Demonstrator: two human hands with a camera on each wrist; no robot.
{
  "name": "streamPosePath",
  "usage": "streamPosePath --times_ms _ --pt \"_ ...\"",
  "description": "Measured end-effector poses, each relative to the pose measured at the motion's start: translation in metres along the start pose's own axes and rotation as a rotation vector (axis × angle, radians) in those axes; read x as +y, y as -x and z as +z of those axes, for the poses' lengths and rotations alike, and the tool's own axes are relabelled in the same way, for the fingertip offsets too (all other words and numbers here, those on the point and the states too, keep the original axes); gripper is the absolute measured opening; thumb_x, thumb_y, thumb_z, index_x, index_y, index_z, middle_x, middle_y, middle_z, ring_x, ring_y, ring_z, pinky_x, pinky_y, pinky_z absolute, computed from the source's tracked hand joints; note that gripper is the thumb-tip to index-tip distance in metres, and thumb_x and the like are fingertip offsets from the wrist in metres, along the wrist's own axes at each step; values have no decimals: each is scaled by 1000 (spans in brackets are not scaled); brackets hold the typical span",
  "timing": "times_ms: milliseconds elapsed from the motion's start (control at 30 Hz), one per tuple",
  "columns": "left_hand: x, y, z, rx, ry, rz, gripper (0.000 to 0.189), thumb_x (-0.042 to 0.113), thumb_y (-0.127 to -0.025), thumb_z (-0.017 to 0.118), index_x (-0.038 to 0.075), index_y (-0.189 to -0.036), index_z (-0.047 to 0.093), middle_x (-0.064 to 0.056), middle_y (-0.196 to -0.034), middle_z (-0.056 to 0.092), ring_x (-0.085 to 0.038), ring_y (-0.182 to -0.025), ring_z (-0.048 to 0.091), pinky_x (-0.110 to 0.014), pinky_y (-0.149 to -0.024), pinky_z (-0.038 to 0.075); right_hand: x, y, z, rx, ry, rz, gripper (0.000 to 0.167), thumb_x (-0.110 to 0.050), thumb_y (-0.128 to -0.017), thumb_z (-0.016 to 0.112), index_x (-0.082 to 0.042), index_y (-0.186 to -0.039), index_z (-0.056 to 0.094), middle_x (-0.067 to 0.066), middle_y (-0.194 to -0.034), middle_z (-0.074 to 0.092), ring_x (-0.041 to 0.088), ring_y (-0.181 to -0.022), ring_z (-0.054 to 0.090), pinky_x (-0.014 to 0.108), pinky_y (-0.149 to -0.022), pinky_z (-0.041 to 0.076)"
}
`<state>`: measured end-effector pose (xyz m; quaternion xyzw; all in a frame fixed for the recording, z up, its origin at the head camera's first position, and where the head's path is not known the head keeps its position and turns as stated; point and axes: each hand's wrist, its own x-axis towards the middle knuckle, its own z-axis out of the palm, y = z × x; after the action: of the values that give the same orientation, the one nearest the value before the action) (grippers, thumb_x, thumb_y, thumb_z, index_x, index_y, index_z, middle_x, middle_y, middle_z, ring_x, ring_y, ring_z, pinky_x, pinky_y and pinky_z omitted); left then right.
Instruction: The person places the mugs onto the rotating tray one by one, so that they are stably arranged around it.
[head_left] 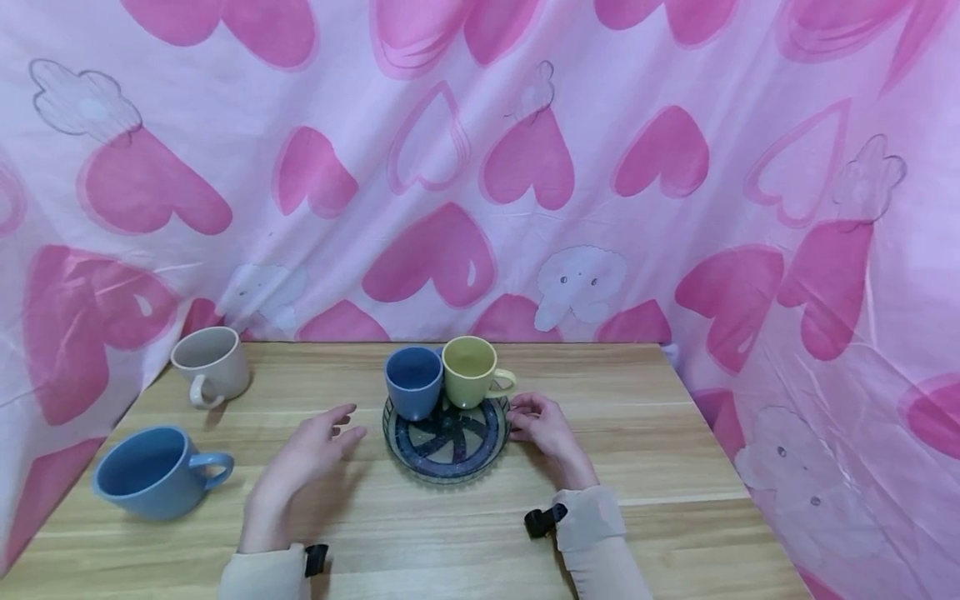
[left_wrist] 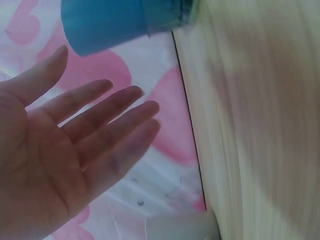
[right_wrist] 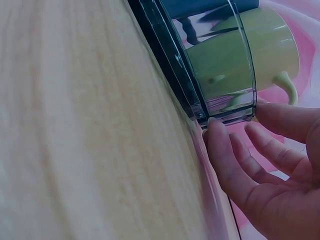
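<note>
A round, clear-walled tray [head_left: 453, 468] with a dark blue pattern sits on the table. Inside it, toward the back, a blue mug [head_left: 415, 393] and a yellow-green mug [head_left: 470, 382] stand upright side by side. My right hand [head_left: 545, 427] grips the tray's right side, with the thumb by the rim and a finger at the base; the right wrist view shows this grip on the clear wall [right_wrist: 225, 92]. To the left of the tray, apart from it, my left hand [head_left: 318, 450] hovers with extended, spread fingers and a bare palm [left_wrist: 45, 160].
On the left of the wooden table [head_left: 420, 542] are a wide blue mug [head_left: 153, 487] and, farther back, a light grey mug [head_left: 225, 371]. A pink heart-patterned cloth [head_left: 525, 250] hangs behind the table and along both sides.
</note>
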<state>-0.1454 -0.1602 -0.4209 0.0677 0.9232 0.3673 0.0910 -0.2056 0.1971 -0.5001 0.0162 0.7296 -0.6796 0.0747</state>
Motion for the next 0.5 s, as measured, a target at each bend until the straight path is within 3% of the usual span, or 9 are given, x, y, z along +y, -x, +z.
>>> streamPosePath --times_ms 267,433,500 --pt "-23 29 -24 78 -12 -113 69 47 -101 49 -9 -142 42 -34 -133 50 -49 -118 52 -59 -91 47 -13 7 0 -39 -7 17 30 9 -91 60 18 -119 51 19 -99 58 25 -82 63 52 -84 55" --pt "-41 55 -34 187 -49 -138 66 47 -101 47 -8 -136 49 -32 -123 59 -47 -111 58 -59 -88 48 -28 16 2 -72 -2 11 31 10 -91 58 19 -119 49 22 -100 57 27 -85 63 52 -86 54" --pt "-50 64 -34 267 -66 -126 56 42 -102 50 -7 -128 57 -29 -115 64 -45 -106 62 -57 -85 49 -21 12 2 -50 -9 10 30 10 -91 59 18 -118 51 20 -99 57 25 -83 63 49 -83 56"
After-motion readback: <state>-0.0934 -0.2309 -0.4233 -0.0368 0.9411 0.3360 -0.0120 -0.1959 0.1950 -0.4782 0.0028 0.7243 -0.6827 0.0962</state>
